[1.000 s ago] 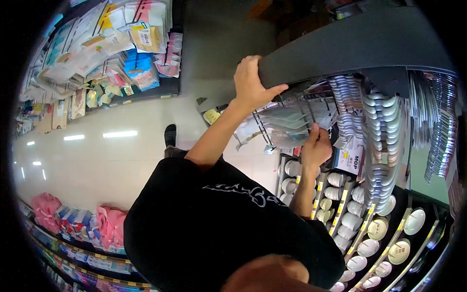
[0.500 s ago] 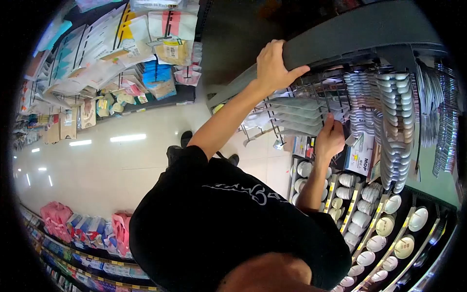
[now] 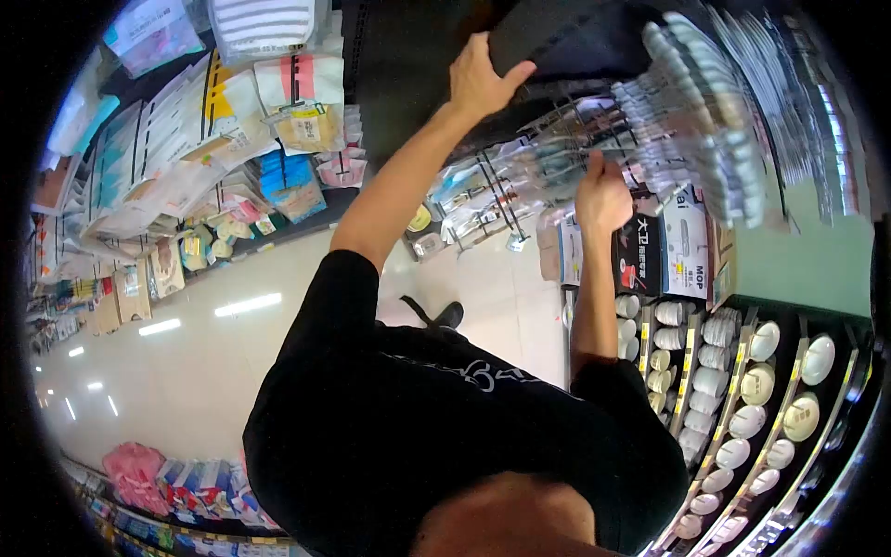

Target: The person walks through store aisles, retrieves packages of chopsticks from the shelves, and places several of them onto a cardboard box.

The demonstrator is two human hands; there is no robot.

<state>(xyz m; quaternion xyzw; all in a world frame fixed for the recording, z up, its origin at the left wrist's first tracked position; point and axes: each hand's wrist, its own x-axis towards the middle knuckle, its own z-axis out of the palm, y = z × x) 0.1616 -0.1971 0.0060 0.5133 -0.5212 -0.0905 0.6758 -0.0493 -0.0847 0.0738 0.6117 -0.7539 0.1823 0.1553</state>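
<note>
My left hand point(image 3: 483, 82) is closed over the end of a dark shelf board point(image 3: 548, 42), its thumb spread along the edge. Below the board, my right hand point(image 3: 603, 197) makes a fist, thumb side up, beside the hanging hooks. Whatever is inside that fist is hidden. Flat hanging packages point(image 3: 548, 153), smeared by motion, are just left of it. On its other side hangs a dense row of shiny rounded utensils point(image 3: 705, 121), also blurred and tilted. A black and white mop box point(image 3: 684, 246) stands under the right hand.
Bowls point(image 3: 756, 382) fill sloping racks at lower right. Packaged goods point(image 3: 176, 111) hang on a display at left. Pink bags point(image 3: 136, 473) and boxes line a lower-left shelf. Pale tiled floor point(image 3: 213, 362) runs between them, and a dark shoe point(image 3: 450, 316) shows below my left arm.
The board and hanging utensils have shifted upward in view and tilted, exposing more of the mop box. Both hands appear higher and further left. The camera view has shifted too.
</note>
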